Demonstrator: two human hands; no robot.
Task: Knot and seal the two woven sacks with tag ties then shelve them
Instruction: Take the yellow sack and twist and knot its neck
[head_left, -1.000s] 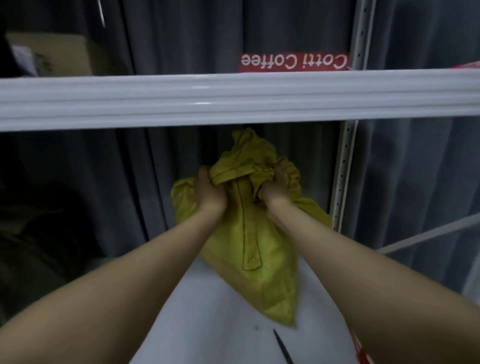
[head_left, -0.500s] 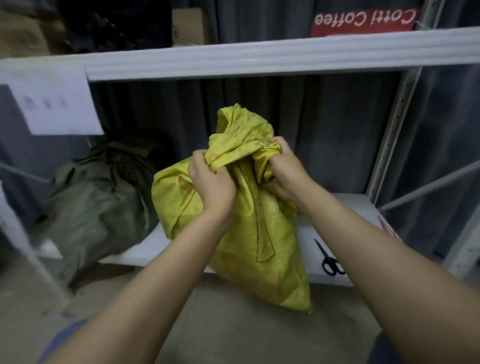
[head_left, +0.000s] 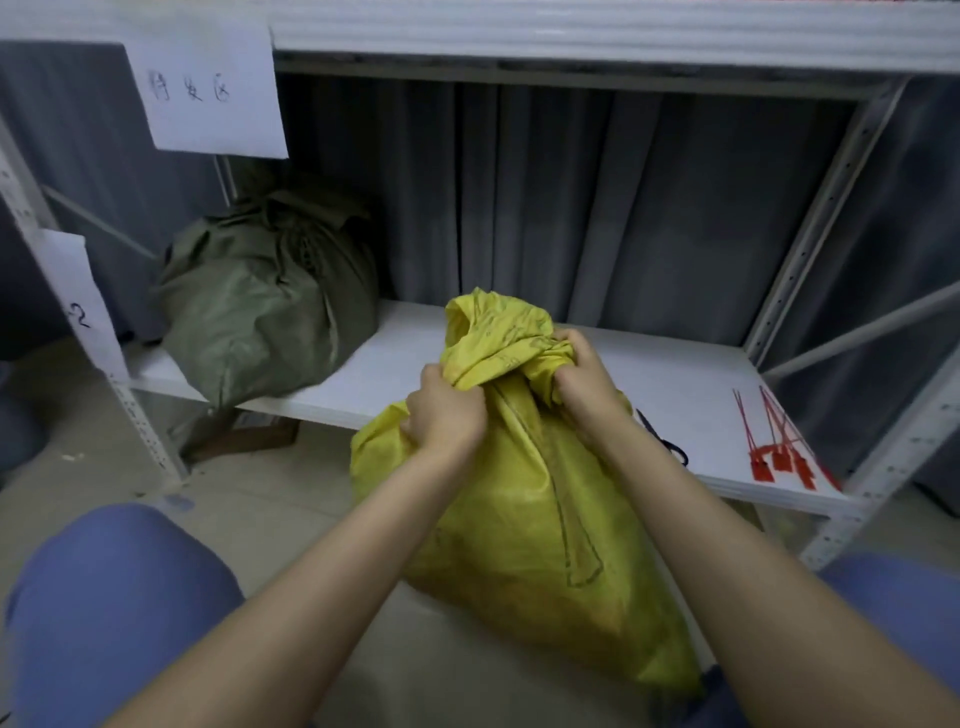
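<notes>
one yellow sack (head_left: 519, 519) gripped by left hand (head_left: 447, 415), right hand (head_left: 582, 387); label (head_left: 78, 306) "2"

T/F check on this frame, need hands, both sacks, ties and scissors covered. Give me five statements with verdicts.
1. The left hand and right hand both grip the gathered neck of the yellow woven sack. True.
2. The yellow sack lies on the white shelf board. False: it is in front of the shelf, held by its neck.
3. The dull green sack sits at the left end of the shelf board. True.
4. A red tag tie is cinched round the yellow sack's neck. False: none shows there; the red tag ties lie loose at the shelf's right end.
5. The right hand holds the black scissors. False: they lie on the shelf, partly hidden behind the right forearm.
</notes>
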